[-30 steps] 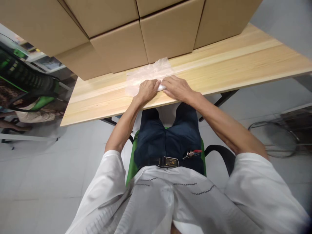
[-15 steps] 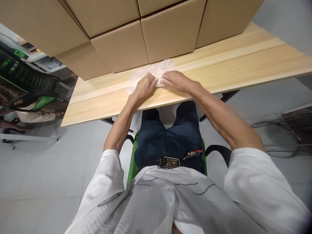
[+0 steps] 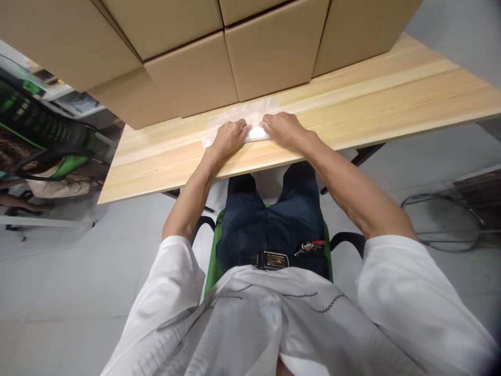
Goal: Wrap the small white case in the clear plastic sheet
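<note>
A thin, see-through plastic sheet lies wrinkled on the wooden table, close to the boxes. Along its near side runs a white rolled or folded part, visible between my two hands. My left hand is closed over the left end of this part, thumb toward the middle. At its right end my right hand is closed in the same way, fingers curled. Both hands rest low at the table surface. What lies under the fingers, or inside the white part, is hidden.
Stacked cardboard boxes stand along the back of the table. I sit on a green chair with black armrests. At the left are another green and black chair and part of a seated person. A round wire-framed object stands at the right.
My hands have moved slightly apart, showing more of the white part between them. It sits a little nearer to me. The boxes have stayed in place.
</note>
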A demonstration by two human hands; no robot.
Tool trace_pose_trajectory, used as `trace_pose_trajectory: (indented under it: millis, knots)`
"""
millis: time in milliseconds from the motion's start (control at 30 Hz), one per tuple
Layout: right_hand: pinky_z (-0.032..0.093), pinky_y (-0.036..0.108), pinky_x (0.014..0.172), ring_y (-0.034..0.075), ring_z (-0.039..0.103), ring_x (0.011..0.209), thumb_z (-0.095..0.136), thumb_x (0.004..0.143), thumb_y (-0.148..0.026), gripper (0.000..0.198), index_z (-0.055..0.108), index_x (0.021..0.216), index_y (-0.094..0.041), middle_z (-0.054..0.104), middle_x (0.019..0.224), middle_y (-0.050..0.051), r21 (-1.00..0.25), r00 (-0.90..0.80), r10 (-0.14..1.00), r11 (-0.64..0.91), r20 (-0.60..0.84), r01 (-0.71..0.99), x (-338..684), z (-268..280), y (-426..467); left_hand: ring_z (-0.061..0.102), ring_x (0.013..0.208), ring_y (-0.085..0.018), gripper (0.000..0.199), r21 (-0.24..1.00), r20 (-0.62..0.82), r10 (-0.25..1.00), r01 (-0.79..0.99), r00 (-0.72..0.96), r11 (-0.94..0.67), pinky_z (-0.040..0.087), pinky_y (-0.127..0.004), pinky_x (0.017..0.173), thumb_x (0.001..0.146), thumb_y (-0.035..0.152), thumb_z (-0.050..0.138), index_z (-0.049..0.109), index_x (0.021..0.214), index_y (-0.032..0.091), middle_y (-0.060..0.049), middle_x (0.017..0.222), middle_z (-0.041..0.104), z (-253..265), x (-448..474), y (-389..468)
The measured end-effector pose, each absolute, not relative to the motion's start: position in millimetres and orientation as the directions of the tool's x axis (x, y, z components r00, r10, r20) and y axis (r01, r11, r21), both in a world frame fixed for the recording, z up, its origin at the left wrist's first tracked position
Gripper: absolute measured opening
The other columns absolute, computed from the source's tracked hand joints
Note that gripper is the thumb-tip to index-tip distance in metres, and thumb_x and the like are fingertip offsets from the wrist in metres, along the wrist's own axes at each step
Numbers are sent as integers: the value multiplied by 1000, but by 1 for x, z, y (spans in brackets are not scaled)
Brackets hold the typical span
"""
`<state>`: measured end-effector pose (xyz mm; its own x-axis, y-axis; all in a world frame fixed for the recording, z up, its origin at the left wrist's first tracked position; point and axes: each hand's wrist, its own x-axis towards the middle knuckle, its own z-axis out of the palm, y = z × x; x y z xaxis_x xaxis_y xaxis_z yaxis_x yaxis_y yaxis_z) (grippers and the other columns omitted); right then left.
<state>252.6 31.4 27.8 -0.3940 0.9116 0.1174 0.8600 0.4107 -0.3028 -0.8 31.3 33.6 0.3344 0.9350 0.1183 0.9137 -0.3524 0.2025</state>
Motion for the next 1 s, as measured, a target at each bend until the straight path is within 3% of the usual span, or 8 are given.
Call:
trace_pose_trajectory:
  millis: [300,433,533,600,700,800,1000]
  knots:
    - [58,57,116,50,84,139,35,135,-44,62,78,168,-13,89,153,32,-160,-426,902,432,72,888,250,30,25,79,150,-46,56,6,9,988,988,152,-152,55,-55,129,132,45,46,79,169,20,-28,150,90,53,-45,8]
    - [59,56,115,48,85,137,34,136,-45,62,77,166,-12,91,148,31,-156,-432,897,441,93,884,249,24,28,79,150,-47,57,-67,5,999,997,39,-38,57,-56,127,129,43,44,82,165,20,-29,151,89,62,-71,2]
    - [60,58,112,48,86,131,37,135,-47,60,81,161,-15,93,141,30,-178,-431,892,450,135,875,251,18,32,79,146,-48,52,-26,88,996,1000,-2,5,57,-61,126,125,40,45,85,157,25,-28,149,87,66,-82,3]
    - [60,61,111,49,86,128,40,134,-51,60,83,157,-16,93,137,30,-209,-431,888,457,159,865,253,14,35,79,146,-49,49,52,172,983,996,56,-66,56,-65,129,125,41,47,85,153,27,-27,150,84,66,-76,5]
    - [60,62,110,51,86,126,39,132,-59,66,82,156,-15,93,130,30,-244,-442,875,481,199,842,257,9,37,75,154,-50,47,145,248,933,942,261,-302,53,-66,136,128,50,56,81,160,28,-26,156,81,59,-41,3]
    - [61,59,107,50,87,125,37,132,-64,70,82,156,-16,93,128,28,-233,-446,869,488,213,841,258,7,38,74,159,-49,49,186,165,867,849,469,-495,53,-63,138,128,53,65,75,168,27,-24,166,78,47,7,-2]
    - [60,61,108,51,86,126,38,132,-61,67,84,151,-16,92,130,30,-251,-436,878,474,196,844,260,4,43,76,155,-48,42,157,90,882,868,463,-471,55,-56,130,130,46,66,75,163,21,-28,165,81,32,40,-9]
